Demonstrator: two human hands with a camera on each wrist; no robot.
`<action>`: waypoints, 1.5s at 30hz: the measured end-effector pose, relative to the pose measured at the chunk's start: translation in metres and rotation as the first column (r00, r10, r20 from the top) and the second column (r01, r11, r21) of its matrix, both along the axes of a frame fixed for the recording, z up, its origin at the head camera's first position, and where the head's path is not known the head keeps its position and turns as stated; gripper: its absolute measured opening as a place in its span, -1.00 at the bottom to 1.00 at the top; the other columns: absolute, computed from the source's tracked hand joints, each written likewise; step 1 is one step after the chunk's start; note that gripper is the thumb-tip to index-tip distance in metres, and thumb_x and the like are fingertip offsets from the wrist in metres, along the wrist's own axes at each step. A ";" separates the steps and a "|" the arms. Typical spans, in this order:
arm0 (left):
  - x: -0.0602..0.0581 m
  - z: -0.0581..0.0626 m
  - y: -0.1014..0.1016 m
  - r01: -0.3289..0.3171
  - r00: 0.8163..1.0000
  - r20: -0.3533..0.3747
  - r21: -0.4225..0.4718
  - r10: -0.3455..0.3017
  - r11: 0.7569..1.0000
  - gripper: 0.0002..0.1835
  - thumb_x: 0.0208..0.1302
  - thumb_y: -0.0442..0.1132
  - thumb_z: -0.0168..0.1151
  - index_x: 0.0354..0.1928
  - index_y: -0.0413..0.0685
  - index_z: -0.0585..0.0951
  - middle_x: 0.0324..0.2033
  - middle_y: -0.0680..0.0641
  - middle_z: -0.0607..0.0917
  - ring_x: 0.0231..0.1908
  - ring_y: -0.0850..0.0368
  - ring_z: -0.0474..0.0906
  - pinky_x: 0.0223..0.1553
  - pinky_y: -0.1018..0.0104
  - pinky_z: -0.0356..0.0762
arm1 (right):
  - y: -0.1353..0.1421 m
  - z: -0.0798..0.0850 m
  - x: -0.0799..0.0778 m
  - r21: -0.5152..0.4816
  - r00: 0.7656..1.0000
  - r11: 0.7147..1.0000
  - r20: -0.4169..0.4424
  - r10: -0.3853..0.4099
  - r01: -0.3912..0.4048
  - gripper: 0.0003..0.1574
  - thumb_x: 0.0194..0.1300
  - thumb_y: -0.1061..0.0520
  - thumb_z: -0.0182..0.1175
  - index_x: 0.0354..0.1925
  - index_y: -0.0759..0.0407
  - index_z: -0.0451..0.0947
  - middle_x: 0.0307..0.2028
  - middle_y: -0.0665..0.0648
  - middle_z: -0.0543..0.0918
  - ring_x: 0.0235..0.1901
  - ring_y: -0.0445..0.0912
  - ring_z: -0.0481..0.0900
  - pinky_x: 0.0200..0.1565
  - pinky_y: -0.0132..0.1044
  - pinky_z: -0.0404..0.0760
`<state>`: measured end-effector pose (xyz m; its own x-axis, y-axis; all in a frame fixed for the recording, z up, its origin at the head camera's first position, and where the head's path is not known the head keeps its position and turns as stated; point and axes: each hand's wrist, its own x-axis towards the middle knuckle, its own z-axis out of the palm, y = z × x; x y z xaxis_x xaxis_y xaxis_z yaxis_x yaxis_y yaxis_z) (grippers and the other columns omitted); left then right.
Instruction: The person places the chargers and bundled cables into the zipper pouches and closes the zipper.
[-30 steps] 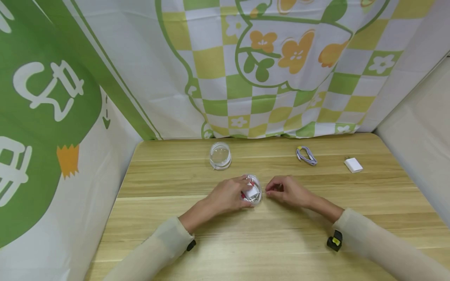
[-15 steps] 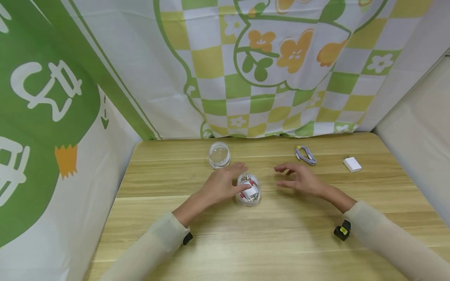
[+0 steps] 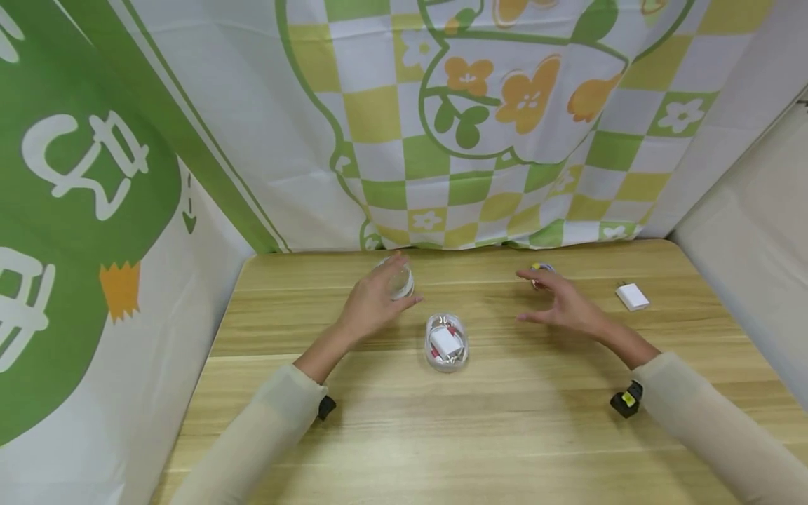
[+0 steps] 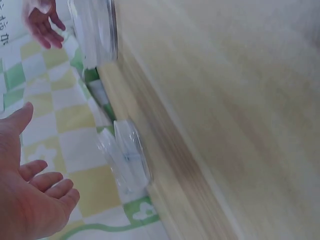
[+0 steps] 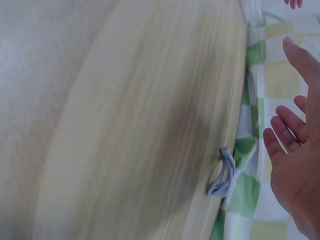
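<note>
My left hand (image 3: 372, 298) has its fingers extended and thumb apart, overlapping a clear round plastic piece (image 3: 402, 282) at the back of the table. In the left wrist view a gap shows between that hand and the clear plastic piece (image 4: 131, 162). My right hand (image 3: 564, 305) hovers with fingers spread and holds nothing. Partly hidden behind it lies a coiled lavender cable (image 5: 223, 175) with a yellow tie. Between the hands stands a clear plastic container (image 3: 447, 366) with a white charger (image 3: 445, 341) and white-and-red cable inside.
A white plug adapter (image 3: 633, 297) lies at the back right of the wooden table (image 3: 454, 435). Behind the table hangs a green, yellow and white checked curtain (image 3: 473, 189). Another printed cloth (image 3: 69, 231) hangs on the left.
My left hand has let go of the filled container and moved back and left to the clear plastic piece. My right hand has opened and moved right, toward the lavender cable.
</note>
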<state>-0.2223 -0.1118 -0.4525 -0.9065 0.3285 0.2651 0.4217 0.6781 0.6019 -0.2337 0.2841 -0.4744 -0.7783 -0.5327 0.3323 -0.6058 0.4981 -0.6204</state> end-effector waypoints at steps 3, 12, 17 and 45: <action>-0.006 0.002 -0.004 -0.033 0.999 0.035 0.014 0.032 0.999 -0.08 0.30 0.02 0.54 0.57 -0.20 0.35 0.56 -0.24 0.35 0.54 -0.23 0.29 0.55 -0.13 0.28 | 0.007 0.000 -0.005 0.025 0.999 0.999 -0.031 -0.029 0.030 0.05 -0.02 0.27 0.69 0.38 0.46 0.45 0.27 0.45 0.59 0.23 0.38 0.55 0.30 0.02 0.60; -0.021 -0.002 -0.009 -0.106 0.978 0.189 0.066 0.092 0.992 0.04 0.31 0.07 0.52 0.65 -0.16 0.17 0.62 -0.24 0.21 0.58 -0.29 0.16 0.59 -0.18 0.16 | 0.025 -0.002 -0.016 0.087 0.992 0.989 0.014 -0.123 0.121 0.13 0.02 0.18 0.69 0.46 0.43 0.38 0.40 0.48 0.47 0.34 0.43 0.46 0.33 0.35 0.47; -0.028 -0.010 -0.009 -0.100 0.965 0.253 0.129 0.065 0.987 0.16 0.28 0.02 0.55 0.69 -0.18 0.02 0.65 -0.28 0.09 0.60 -0.33 0.09 0.59 -0.25 0.11 | 0.032 -0.004 -0.021 0.097 0.985 0.983 0.057 -0.161 0.155 0.17 0.03 0.12 0.70 0.48 0.41 0.35 0.42 0.50 0.44 0.33 0.48 0.45 0.33 0.39 0.46; -0.046 -0.036 -0.008 -0.109 0.950 0.308 0.152 0.058 0.982 0.33 0.15 -0.14 0.65 0.68 -0.32 -0.15 0.67 -0.36 -0.14 0.65 -0.30 -0.16 0.65 -0.12 -0.14 | 0.061 -0.028 -0.051 0.183 0.945 0.960 0.213 -0.249 0.212 0.37 0.04 -0.02 0.71 0.60 0.34 0.18 0.50 0.52 0.32 0.40 0.50 0.37 0.39 0.38 0.39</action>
<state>-0.2681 -0.1203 -0.4884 -0.9746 0.2230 0.0198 0.1497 0.5833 0.7984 -0.2848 0.3452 -0.5021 -0.9313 -0.3599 0.0558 -0.3118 0.7086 -0.6330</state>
